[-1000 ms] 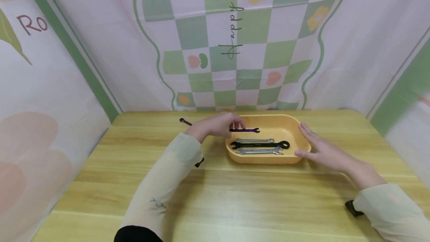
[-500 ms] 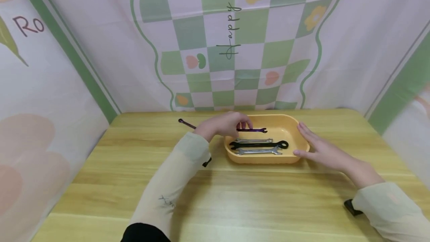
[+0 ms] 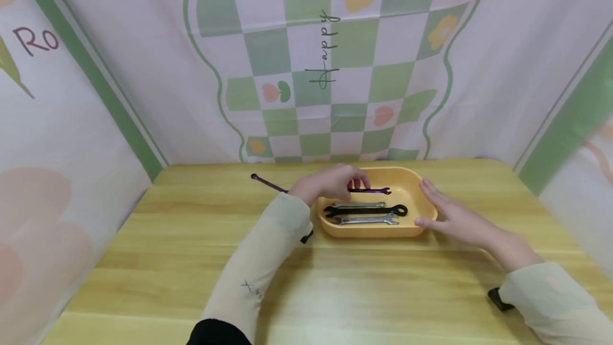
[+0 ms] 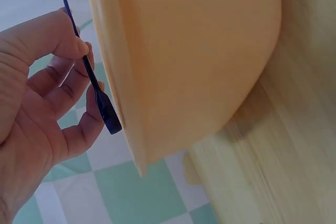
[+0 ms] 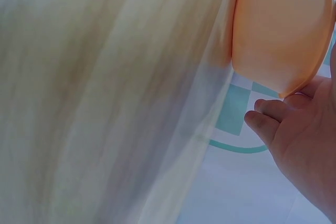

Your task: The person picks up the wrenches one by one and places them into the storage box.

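My left hand (image 3: 330, 182) pinches a slim dark purple wrench (image 3: 371, 190) between thumb and fingers, over the left part of an orange tray (image 3: 378, 232). In the left wrist view, this wrench (image 4: 94, 80) slants along the tray's outer wall. Inside the tray lie a black wrench (image 3: 364, 210), a silver open-end wrench (image 3: 369, 220) in front of it and a smaller silver wrench (image 3: 356, 205) behind. My right hand (image 3: 460, 217) holds the tray's right end, thumb at the near rim and fingers along the side.
Another purple wrench (image 3: 268, 182) lies on the wooden table (image 3: 383, 292), left of the tray and partly hidden by the left arm. A printed curtain (image 3: 311, 68) hangs behind the table, with more cloth at both sides.
My left hand has moved right, carrying the purple wrench further over the tray. More of the wrench on the table shows. My right hand stays at the tray's end.
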Action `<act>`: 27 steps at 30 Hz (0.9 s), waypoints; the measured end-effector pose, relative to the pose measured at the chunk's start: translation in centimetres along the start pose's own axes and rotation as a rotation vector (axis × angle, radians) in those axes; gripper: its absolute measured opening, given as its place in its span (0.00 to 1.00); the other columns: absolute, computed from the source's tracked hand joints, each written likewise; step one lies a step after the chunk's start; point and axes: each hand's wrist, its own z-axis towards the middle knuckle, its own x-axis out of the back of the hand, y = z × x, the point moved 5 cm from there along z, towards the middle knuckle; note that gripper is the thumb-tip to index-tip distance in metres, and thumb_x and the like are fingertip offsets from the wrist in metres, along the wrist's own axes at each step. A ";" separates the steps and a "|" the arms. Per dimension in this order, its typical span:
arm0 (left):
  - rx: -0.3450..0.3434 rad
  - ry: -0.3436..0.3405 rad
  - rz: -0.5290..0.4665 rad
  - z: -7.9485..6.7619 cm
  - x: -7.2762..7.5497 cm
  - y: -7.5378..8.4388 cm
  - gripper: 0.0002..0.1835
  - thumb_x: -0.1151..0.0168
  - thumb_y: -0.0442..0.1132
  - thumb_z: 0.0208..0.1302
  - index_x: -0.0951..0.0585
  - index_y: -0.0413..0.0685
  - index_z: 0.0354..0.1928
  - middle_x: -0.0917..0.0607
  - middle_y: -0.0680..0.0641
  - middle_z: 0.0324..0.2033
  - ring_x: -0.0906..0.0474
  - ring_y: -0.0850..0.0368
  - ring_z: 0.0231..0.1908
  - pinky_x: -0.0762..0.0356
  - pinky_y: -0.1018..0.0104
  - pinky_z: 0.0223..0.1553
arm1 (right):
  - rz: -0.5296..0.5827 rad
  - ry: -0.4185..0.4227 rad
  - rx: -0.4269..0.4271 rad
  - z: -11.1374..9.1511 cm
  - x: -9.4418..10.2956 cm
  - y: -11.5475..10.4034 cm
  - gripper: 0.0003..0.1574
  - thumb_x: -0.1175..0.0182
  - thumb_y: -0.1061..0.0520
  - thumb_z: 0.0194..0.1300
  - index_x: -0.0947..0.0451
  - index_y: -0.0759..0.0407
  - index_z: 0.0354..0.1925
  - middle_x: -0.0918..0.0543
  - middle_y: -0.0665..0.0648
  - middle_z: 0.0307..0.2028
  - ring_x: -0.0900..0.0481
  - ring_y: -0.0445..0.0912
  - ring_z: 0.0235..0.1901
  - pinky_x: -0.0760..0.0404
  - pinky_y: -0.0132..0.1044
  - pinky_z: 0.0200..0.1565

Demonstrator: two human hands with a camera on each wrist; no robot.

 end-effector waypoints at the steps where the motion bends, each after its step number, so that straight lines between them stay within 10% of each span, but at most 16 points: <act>1: 0.003 0.004 -0.003 0.1 -0.1 0.0 0.25 0.39 0.23 0.49 0.23 0.57 0.47 0.24 0.56 0.37 0.29 0.63 0.39 0.29 0.76 0.37 | 0.004 0.002 0.000 -0.1 0.0 0.0 0.57 0.44 0.41 0.64 0.71 0.55 0.72 0.70 0.58 0.71 0.62 0.66 0.66 0.55 0.64 0.60; 27: 0.055 0.027 -0.004 2.3 -2.4 -1.1 0.12 0.37 0.42 0.59 0.20 0.55 0.46 0.23 0.58 0.37 0.28 0.66 0.39 0.30 0.74 0.40 | 0.035 0.008 -0.011 -0.2 -0.3 0.4 0.57 0.44 0.42 0.64 0.72 0.52 0.72 0.69 0.55 0.71 0.63 0.64 0.67 0.55 0.63 0.61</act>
